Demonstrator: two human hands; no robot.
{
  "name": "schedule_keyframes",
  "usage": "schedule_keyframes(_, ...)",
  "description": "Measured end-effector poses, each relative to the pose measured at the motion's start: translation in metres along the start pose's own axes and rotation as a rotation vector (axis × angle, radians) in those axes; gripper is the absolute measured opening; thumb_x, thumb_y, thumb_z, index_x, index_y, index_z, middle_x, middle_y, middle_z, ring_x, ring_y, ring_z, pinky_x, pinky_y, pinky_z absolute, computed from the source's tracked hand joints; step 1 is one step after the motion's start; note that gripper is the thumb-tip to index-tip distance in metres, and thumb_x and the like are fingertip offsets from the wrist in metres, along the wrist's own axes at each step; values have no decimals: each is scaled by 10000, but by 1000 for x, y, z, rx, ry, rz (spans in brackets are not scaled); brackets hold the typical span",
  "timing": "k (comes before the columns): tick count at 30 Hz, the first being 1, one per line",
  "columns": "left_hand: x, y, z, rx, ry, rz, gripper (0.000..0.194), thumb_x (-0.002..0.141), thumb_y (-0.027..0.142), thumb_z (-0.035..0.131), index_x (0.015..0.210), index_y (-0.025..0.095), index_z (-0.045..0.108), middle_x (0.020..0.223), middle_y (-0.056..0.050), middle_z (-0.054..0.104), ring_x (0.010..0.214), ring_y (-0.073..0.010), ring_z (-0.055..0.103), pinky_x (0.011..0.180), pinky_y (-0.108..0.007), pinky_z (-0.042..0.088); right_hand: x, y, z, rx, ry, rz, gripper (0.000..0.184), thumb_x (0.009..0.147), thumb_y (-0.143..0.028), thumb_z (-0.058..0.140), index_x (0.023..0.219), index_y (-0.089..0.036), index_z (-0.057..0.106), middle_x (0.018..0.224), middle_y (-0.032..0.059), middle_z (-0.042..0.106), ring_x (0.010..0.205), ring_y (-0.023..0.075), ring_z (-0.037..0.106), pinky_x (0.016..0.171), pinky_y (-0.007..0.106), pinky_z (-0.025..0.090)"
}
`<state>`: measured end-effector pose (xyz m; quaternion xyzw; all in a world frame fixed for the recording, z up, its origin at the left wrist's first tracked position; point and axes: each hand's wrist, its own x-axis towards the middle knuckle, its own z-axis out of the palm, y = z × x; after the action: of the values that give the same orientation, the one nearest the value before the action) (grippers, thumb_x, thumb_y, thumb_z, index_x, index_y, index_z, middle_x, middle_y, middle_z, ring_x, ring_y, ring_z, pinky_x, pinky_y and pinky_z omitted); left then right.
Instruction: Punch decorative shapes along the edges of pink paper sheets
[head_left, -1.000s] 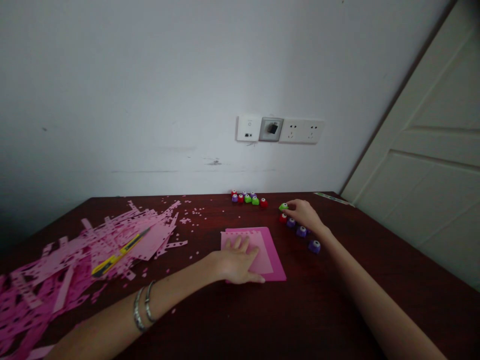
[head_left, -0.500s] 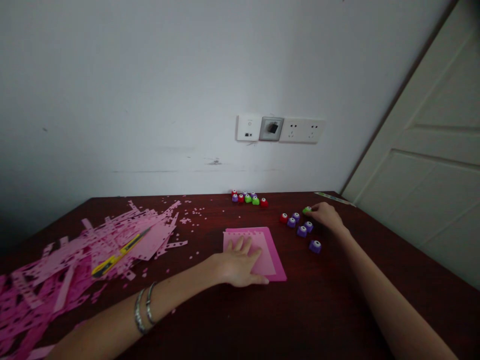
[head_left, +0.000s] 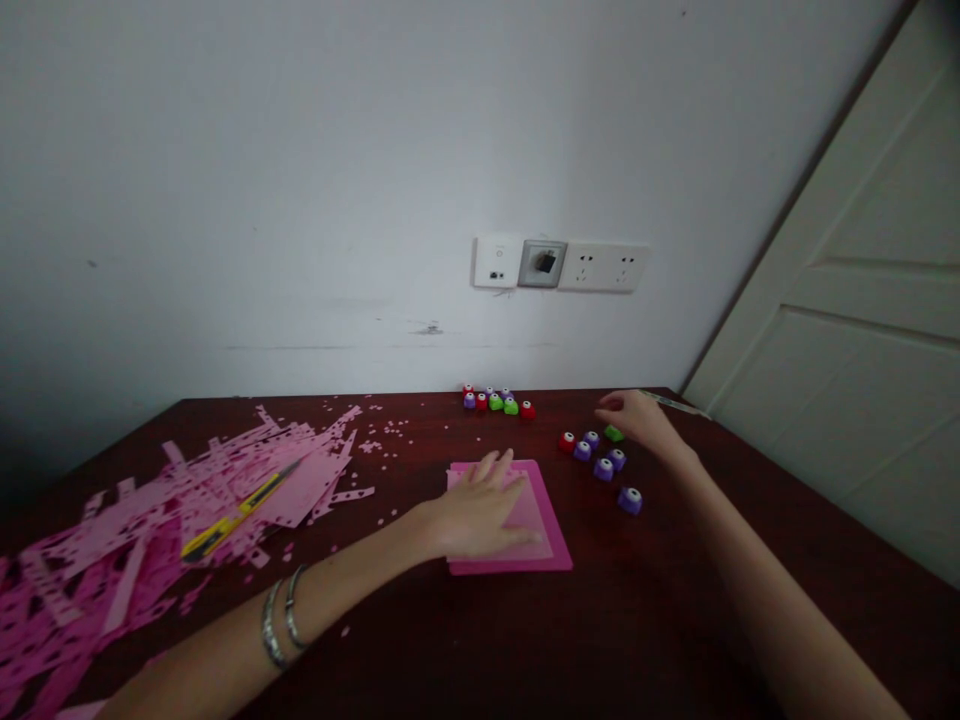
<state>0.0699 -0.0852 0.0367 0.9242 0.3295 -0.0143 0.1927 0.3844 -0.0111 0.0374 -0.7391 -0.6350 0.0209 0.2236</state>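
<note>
My left hand (head_left: 480,515), fingers spread, lies over a light pink paper sheet (head_left: 534,530) on top of a darker pink sheet (head_left: 559,556). My right hand (head_left: 641,418) hovers just behind a green craft punch (head_left: 613,433), its thumb and fingers loosely bent and slightly apart, with nothing visible between them. The green punch appears tipped, its white button not showing. In front of it sit several purple craft punches (head_left: 604,469) and one red craft punch (head_left: 567,441). One more purple punch (head_left: 630,500) stands nearest me.
At the left spreads a heap of pink paper scraps (head_left: 135,540) with punched holes, a yellow utility knife (head_left: 240,515) on top. Paper bits are scattered nearby. Several more punches (head_left: 496,402) line the wall side. A thin strip (head_left: 679,403) lies at the back right. Sockets (head_left: 604,267) are on the wall.
My right hand has come off the green punch and moved slightly up and left; the punch now looks tipped. My left hand has shifted a little up on the sheets.
</note>
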Motion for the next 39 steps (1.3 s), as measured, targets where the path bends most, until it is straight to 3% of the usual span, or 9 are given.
schedule_keyframes(2,7,-12,-7,15,157,-7,705,808,611,360,1349,161,326,1470,-152,105,1329,-351,79,1012,-502,227,-5,-28,-2,57,-18,-66,239,727,-288,543,875,-163,682,855,95,692,803,216,628,704,265,431)
schedule_keyframes(5,28,-35,-14,-39,352,-7,441,836,424,424,1142,132,549,1325,-147,410,1208,-274,371,965,-378,328,-7,-65,8,74,-66,-132,193,738,-249,536,828,-165,685,829,106,689,801,224,627,717,274,421)
schedule_keyframes(7,46,-51,-15,-119,417,-35,318,819,319,456,1010,121,616,1094,-115,593,1005,-207,534,882,-306,391,-4,-81,23,39,-90,-144,188,745,-204,524,829,-151,684,845,129,683,844,243,622,748,287,413)
schedule_keyframes(9,66,-63,-12,-206,414,-80,246,792,248,476,900,119,656,896,-78,661,813,-165,593,765,-259,433,2,-90,39,-6,-105,-103,207,768,-181,498,854,-128,678,868,159,674,872,255,620,763,297,412)
schedule_keyframes(16,115,-85,0,-394,508,-199,209,732,142,495,795,107,691,828,-57,691,771,-141,612,731,-226,439,19,-98,76,-162,-84,66,398,836,-395,448,956,-64,635,948,222,633,904,297,613,721,323,439)
schedule_keyframes(27,120,-91,2,-530,573,-133,220,725,198,512,800,111,700,811,-54,689,752,-143,610,748,-255,448,23,-94,91,-141,-82,56,356,796,-365,509,938,-70,648,917,210,645,865,274,622,680,288,435)
schedule_keyframes(34,110,-94,-5,-550,599,-195,216,748,237,529,800,107,693,667,-38,656,602,-128,569,603,-240,438,24,-77,75,169,-163,-201,370,759,-435,560,759,-85,678,604,61,616,516,139,549,498,226,389)
schedule_keyframes(39,102,-94,-18,-509,616,-79,223,750,282,568,819,107,688,681,-30,637,610,-122,543,577,-225,402,12,-81,46,404,-343,-304,398,734,-482,564,845,-113,665,572,2,561,378,66,412,358,189,326)
